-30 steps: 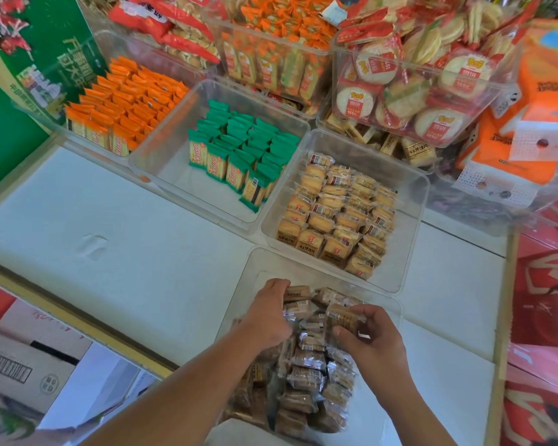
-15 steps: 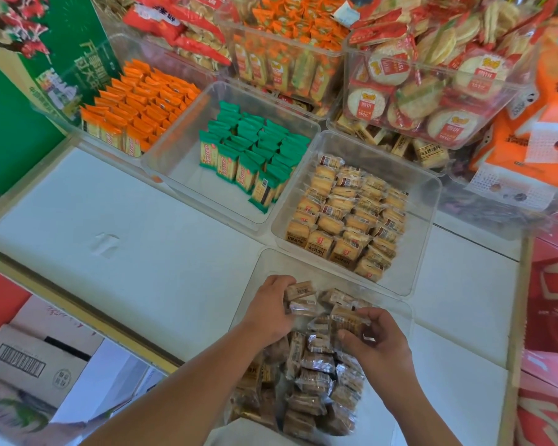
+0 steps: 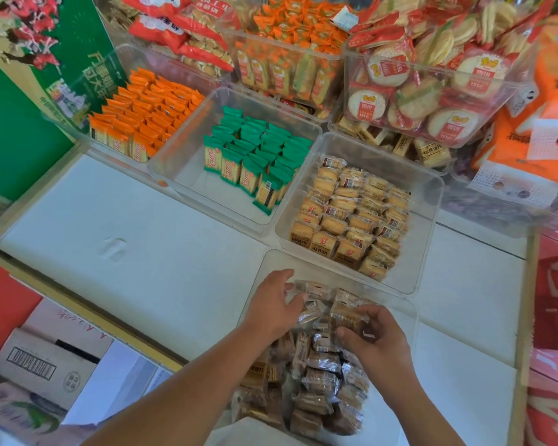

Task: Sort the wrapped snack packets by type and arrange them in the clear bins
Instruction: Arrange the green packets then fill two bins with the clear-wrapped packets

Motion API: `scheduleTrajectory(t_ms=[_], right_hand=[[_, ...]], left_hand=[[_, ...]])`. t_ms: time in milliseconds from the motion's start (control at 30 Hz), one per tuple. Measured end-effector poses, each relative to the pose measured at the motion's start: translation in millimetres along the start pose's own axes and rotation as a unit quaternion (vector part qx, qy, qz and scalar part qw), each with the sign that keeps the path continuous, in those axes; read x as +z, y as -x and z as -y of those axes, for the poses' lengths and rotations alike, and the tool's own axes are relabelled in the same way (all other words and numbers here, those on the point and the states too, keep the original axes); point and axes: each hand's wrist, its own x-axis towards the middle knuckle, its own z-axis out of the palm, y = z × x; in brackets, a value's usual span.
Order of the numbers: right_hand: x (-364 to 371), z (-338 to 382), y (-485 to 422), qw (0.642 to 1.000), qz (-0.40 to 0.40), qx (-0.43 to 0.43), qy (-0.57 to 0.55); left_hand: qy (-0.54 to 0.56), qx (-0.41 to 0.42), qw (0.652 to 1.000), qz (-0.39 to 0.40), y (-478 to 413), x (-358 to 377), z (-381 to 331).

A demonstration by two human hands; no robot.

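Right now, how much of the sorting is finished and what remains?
Done: the orange packets, green packets and biscuit packets stand in tidy rows in their bins. In hand: in the nearest bin the right hand pinches a packet while the left hand touches others beside it. Left: the brown packets below lie in a loose heap.

Four clear bins stand close together on the white table (image 3: 142,252). The nearest bin (image 3: 403,309) holds a loose heap of brown packets (image 3: 319,378) in clear wrap, lying at all angles. The right hand (image 3: 380,342) pinches some at the heap's far end, and the left hand (image 3: 271,304) rests on those beside them. Just behind, the second bin (image 3: 422,226) holds tan packets (image 3: 351,217) in tidy rows, with its right side bare. To its left, the third bin (image 3: 187,169) has green packets (image 3: 258,156) standing upright in rows. Further left, the fourth bin (image 3: 171,64) holds orange packets (image 3: 145,114) in dense rows.
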Motion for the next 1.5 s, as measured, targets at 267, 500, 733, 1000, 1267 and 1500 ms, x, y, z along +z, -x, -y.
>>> scheduleTrajectory(t_ms=[267, 500, 733, 1000, 1267, 1500], right_hand=[[0, 5, -4, 1.0, -0.002, -0.016, 0.002], [-2, 2, 0, 1.0, -0.002, -0.011, 0.0], [-7, 5, 1, 1.0, -0.007, -0.004, -0.002], [-7, 8, 1, 1.0, -0.01, -0.019, 0.012], [23, 31, -8, 0.995, -0.01, -0.071, 0.066], [56, 38, -13, 0.986, 0.036, -0.103, 0.123]], left_hand=[[-0.271, 0.004, 0.961, 0.05, 16, 8, 9], [-0.079, -0.046, 0.993, 0.068, 6, 20, 1], [-0.121, -0.016, 0.993, 0.007, -1, 23, 3], [-0.123, -0.031, 0.99, 0.063, -4, 16, -3], [-0.158, -0.01, 0.986, 0.054, 10, 4, -10], [-0.1, -0.018, 0.995, -0.002, 45, -31, -5]])
